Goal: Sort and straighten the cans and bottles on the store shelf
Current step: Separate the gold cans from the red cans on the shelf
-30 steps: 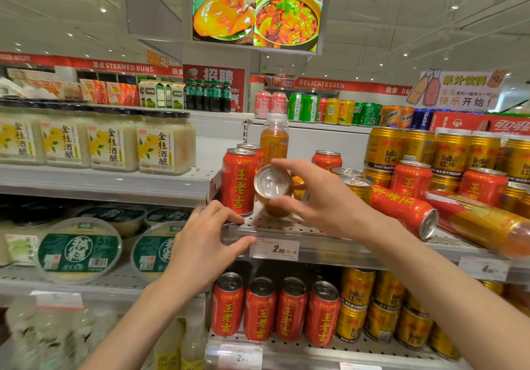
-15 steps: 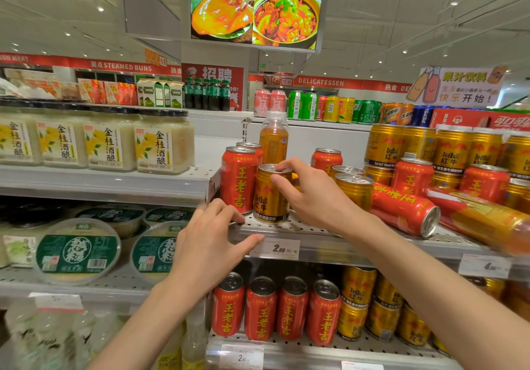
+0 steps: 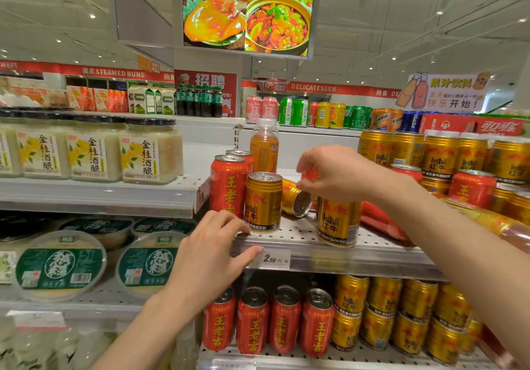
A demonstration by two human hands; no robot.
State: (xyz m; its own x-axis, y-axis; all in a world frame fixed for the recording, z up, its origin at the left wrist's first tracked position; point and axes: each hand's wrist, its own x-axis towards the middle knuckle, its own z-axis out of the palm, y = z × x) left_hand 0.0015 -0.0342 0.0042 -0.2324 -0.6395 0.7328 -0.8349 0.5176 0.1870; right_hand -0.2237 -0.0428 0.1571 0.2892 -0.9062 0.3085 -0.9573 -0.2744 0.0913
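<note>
Upright gold aluminium can (image 3: 263, 202): gold body, red bull motif, silver lid. At its 9 o'clock, tall red tin can (image 3: 228, 186): red, yellow characters. At its 3 o'clock, tipped gold can (image 3: 295, 200): silver base. At 12 o'clock, amber plastic bottle (image 3: 264, 146): white cap. Perforated metal shelf (image 3: 301, 243): pale grey, dotted holes.

The gold can (image 3: 263, 202) at the shelf's (image 3: 309, 240) front edge is glossy metal with a bare silver lid. The shelf is matt perforated metal. The bottle (image 3: 264, 146) is clear smooth plastic; the price tag (image 3: 274, 259) is paper.
</note>
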